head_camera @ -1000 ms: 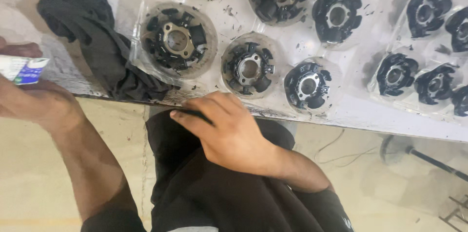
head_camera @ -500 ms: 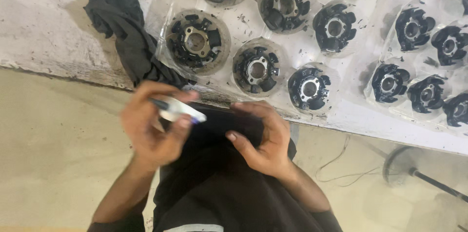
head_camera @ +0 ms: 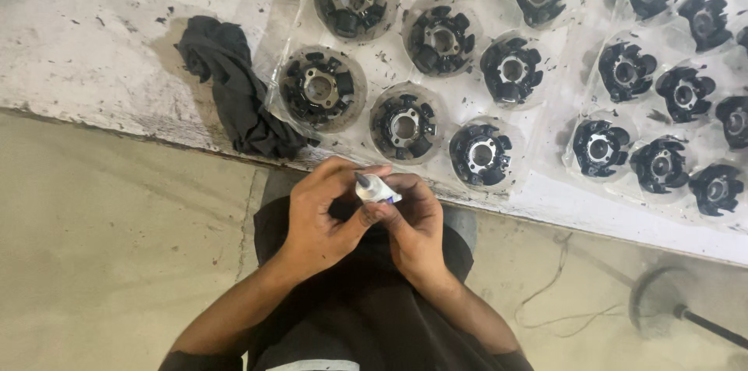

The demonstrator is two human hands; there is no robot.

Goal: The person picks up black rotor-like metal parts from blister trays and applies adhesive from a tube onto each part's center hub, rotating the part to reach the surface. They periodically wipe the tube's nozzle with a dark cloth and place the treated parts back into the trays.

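At the far left, a crumpled black rag lies on the scuffed white bench, its lower end hanging close to the bench's near edge. Just right of it starts a clear plastic sheet covered with rows of round black metal parts, each with a ring of lugs around a silver hub; the rows run on to the far right edge of the view.

Near you, in front of the bench edge and above your dark shirt, your two hands meet. Your left hand is curled, thumb and fingers closed around the lower part of a small white tube. Your right hand presses in against it from the right, fingertips pinched on the same tube. The tube sits between both hands, its dark pointed tip angled up and left toward the bench, just short of the nearest round parts.

On the floor to the right, a thin cable trails toward a round stand base.
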